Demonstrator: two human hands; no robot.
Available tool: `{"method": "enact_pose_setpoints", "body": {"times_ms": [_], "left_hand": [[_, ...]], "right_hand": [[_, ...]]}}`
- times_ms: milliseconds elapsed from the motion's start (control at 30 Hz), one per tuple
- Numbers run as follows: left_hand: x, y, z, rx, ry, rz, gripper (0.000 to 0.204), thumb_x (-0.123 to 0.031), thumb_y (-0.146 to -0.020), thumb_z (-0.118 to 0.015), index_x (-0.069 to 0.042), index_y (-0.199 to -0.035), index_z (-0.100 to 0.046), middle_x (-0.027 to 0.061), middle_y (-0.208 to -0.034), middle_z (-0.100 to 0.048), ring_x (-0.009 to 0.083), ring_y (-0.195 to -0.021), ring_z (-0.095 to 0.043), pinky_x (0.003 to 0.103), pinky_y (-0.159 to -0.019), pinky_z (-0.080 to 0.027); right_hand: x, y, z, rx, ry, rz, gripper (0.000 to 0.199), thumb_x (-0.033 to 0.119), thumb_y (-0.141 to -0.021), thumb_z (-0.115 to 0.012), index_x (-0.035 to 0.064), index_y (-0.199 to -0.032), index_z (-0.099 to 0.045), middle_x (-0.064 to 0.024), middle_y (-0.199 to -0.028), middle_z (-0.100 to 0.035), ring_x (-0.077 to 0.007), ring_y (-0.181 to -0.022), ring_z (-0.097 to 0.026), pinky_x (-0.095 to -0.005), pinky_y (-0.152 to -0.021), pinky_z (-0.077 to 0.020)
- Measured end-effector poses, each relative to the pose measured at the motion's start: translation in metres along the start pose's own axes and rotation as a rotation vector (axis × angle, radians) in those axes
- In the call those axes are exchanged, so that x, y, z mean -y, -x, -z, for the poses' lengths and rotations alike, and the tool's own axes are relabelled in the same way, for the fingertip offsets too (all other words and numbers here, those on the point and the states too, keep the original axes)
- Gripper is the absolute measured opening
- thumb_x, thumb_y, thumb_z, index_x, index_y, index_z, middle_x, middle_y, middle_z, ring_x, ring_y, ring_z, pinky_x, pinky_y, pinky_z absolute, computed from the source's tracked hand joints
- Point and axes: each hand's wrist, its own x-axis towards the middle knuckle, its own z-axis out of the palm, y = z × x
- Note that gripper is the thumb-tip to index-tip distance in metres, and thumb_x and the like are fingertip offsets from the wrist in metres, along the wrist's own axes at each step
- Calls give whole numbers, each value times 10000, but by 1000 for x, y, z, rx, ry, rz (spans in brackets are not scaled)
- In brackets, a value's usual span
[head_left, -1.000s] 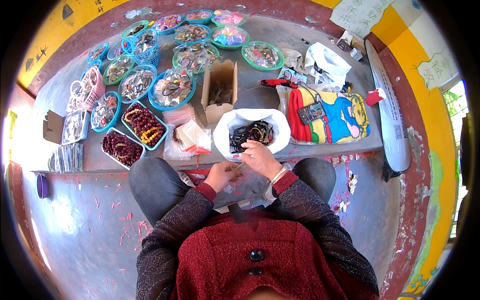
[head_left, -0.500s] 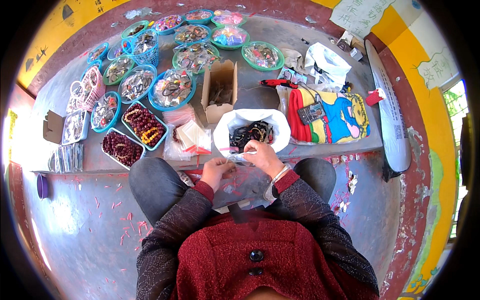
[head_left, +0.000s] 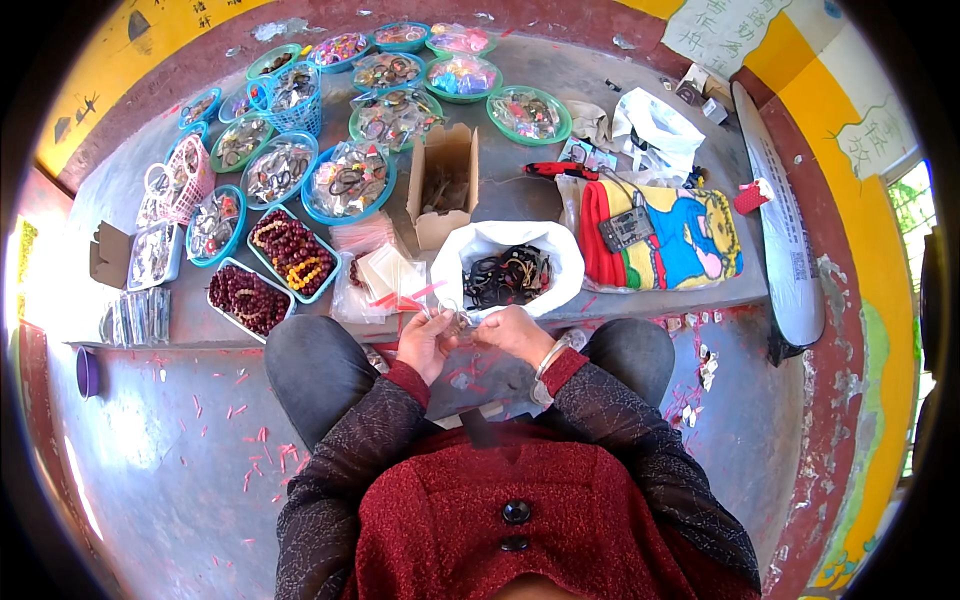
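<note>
1. Over the person's lap, the left hand (head_left: 425, 343) and right hand (head_left: 515, 333) meet, fingers pinched on a small clear packet (head_left: 452, 322) (its contents too small to tell); the packet sits between both hands, just below the table edge.
2. Just beyond, a white bag (head_left: 560, 262) holds dark bracelets (head_left: 507, 277); plenty remain, so the packing looks far from finished.
3. Beside it lies a pile of clear sleeves (head_left: 385, 275); many appear unused.
</note>
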Motion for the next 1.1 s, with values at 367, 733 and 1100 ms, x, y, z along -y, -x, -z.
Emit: {"method": "enact_pose_setpoints", "body": {"times_ms": [367,733,1100], "left_hand": [[-6,0,3,1,67,-10,51,-56,-838,-578,-87,-800,-567,25,-760,-617,101,-638,-589,202,-492,-485],[11,2,0,74,-150,-47,23,-85,-858,-564,-70,-841,-557,43,-762,-613,123,-622,-595,253,-540,-533],[5,5,-5,162,-55,-10,50,-72,-881,-517,-46,-906,-553,68,-842,-620,164,-752,-626,278,-654,-548]], "right_hand": [[18,4,8,-21,230,254,209,223,-762,-621,21,-707,-620,-120,-616,-571,-224,-550,-557,-311,-536,-427],[2,-4,2,-25,-317,48,193,123,-780,-652,-39,-880,-619,-54,-764,-639,-69,-696,-566,-237,-626,-471],[-1,-5,1,-88,-366,38,145,107,-771,-658,-28,-815,-627,-26,-725,-620,-68,-676,-543,-227,-610,-453]]}}
